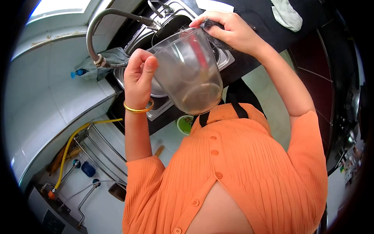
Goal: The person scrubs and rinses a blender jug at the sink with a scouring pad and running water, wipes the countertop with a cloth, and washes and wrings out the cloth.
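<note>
My left hand [139, 76], with a gold bangle at the wrist, grips the rim of a clear plastic jug [187, 76]. The jug is tilted, its mouth towards the sink and its base towards my body. At the far side of the rim is my right hand [237, 33], closed around a dark grey scouring pad [216, 34]. The pad is close to the rim; whether it touches the plastic I cannot tell. Something red [198, 50] shows through the jug's wall.
Behind the jug lies a steel sink [228, 58] set in a black counter [253, 11]. A curved grey faucet [91, 33] arches at the left beside a grey cloth [103, 58]. A white cloth [287, 15] lies at the right. Below are a green-and-white bowl [185, 124] and a metal rack [103, 146].
</note>
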Available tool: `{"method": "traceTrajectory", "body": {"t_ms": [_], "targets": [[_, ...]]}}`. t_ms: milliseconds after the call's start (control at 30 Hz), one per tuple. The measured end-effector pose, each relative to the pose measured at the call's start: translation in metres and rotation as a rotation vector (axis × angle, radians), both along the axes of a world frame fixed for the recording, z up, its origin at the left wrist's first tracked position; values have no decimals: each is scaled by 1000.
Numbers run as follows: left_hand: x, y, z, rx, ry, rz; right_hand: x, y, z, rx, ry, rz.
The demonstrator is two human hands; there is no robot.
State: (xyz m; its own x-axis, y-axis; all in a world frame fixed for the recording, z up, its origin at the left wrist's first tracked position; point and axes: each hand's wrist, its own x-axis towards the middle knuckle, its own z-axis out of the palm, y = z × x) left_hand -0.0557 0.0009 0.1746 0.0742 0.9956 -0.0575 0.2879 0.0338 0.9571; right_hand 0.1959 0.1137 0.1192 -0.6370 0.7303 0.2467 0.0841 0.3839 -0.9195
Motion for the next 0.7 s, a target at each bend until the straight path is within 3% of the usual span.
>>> {"method": "traceTrajectory", "body": {"t_ms": [300, 367, 500, 667, 700], "targets": [[5, 6, -7, 64, 110, 38, -16, -9, 43, 99, 78, -2], [10, 7, -8, 82, 144, 38, -28, -11, 39, 299, -37, -141], [23, 13, -1, 95, 291, 71, -39, -16, 52, 551, -274, -102], [23, 20, 6, 169, 388, -39, -35, 2, 64, 646, -383, 92], [22, 22, 4, 163, 388, -42, -37, 3, 68, 533, -418, 152]]}}
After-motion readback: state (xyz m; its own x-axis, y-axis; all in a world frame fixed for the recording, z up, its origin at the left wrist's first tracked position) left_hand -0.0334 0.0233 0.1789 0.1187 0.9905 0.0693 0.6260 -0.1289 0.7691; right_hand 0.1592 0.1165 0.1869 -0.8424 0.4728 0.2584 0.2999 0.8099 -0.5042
